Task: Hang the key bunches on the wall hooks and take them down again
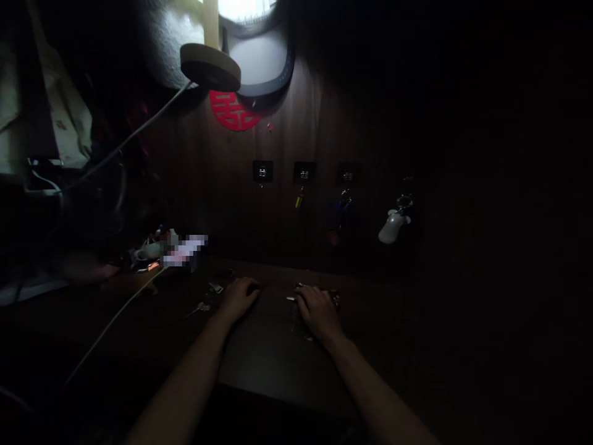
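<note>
The scene is dim. My left hand (238, 298) rests on the dark wooden shelf (269, 358), its fingers loosely bent and the thumb apart, with nothing visible in it. Just left of it lie loose keys (215, 287) and another key (202, 306). My right hand (319, 309) is closed over a bunch of keys (291, 299); a metal piece juts out by the thumb. A patterned brown piece (335, 299) shows beyond its fingers, and the palm hides the rest. Below that hand lies a small object too dark to name.
Hooks (262, 171) line the back panel, holding a yellow-tagged key (299, 201) and a white keyring charm (393, 227). A lamp base (210, 67) hangs near caps (264, 62) and a red paper cutting (234, 112). At left are a lit phone (185, 251) and white cable (111, 321).
</note>
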### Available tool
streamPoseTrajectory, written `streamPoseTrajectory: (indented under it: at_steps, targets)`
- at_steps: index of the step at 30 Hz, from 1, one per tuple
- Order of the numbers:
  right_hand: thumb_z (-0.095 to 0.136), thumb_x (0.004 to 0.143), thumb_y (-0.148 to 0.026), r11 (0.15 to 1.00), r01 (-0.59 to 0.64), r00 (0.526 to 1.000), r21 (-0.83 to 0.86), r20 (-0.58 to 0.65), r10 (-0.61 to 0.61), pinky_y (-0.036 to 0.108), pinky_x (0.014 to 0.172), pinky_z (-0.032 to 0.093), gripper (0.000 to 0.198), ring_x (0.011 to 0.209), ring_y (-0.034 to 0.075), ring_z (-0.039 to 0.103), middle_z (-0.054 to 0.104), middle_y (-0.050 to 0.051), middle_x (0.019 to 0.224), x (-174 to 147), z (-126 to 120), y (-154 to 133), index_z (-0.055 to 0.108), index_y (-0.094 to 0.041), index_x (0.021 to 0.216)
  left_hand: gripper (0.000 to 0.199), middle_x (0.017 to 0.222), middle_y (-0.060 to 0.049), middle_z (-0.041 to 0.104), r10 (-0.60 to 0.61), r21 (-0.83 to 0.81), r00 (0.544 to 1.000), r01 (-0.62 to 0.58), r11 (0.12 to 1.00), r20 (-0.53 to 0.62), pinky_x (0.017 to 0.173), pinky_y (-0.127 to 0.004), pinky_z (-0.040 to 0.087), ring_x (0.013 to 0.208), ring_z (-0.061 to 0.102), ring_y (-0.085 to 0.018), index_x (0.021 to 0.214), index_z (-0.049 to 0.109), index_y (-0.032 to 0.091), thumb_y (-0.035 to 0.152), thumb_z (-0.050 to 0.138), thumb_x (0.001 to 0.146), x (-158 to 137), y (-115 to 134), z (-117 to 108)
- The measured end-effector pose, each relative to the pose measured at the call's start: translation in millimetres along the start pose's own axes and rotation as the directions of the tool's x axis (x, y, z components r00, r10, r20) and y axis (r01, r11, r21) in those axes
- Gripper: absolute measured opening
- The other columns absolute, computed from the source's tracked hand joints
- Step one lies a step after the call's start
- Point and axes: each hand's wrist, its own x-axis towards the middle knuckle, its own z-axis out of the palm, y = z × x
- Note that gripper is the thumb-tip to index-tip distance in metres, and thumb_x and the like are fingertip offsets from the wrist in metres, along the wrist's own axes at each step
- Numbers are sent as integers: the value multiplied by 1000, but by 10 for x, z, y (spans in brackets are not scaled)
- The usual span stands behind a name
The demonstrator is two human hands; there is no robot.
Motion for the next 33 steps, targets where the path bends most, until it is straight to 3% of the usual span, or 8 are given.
streamPoseTrajectory:
  at_steps: [5,8,12,17,25,33]
  targets:
    - [42,88,-18,1000,21,1000,-19,-9,-22,31,78,34,20,91,18,56,66,4,97,-5,-20,-22,59,-21,98,20,95,-3,68,18,-66,999,-20,998,-30,82,-30,42,92,60,-19,90,65,23,20,47,81,6,30,18]
    - [41,89,-17,1000,30,1000,8,-6,-30,32,78,35,21,92,18,56,66,5,98,2,-45,-58,59,-21,99,19,91,-2,68,37,-207,998,-49,977,-60,81,-29,43,88,61,-18,88,63,24,22,46,82,9,104,69]
    - [43,88,-17,996,39,999,77,1,-39,33,81,36,24,97,19,55,65,6,104,9,-76,-105,57,-21,106,18,87,0,67,51,-450,997,-72,890,-59,79,-26,45,84,61,-16,83,62,23,26,45,81,10,278,153]
    - [46,86,-19,989,77,996,126,29,-81,36,88,37,32,104,21,53,61,7,114,-7,-72,-120,50,-21,118,18,83,-1,67,87,-638,996,-74,767,-11,79,-28,46,84,61,-17,82,63,20,29,48,78,6,453,212]
    - [41,89,-16,987,84,996,138,-26,-81,32,82,38,23,95,18,56,64,6,103,2,-68,-89,56,-20,106,18,86,-2,68,-48,-736,995,98,670,89,80,-28,46,87,61,-18,83,64,19,29,53,74,-10,509,178]
    - [41,90,-18,993,22,997,113,-76,-14,30,75,36,19,87,18,57,65,5,92,6,-84,-52,58,-20,97,32,89,-5,66,-58,-865,973,226,447,224,74,-29,48,85,60,-18,96,63,16,40,56,76,-40,510,192]
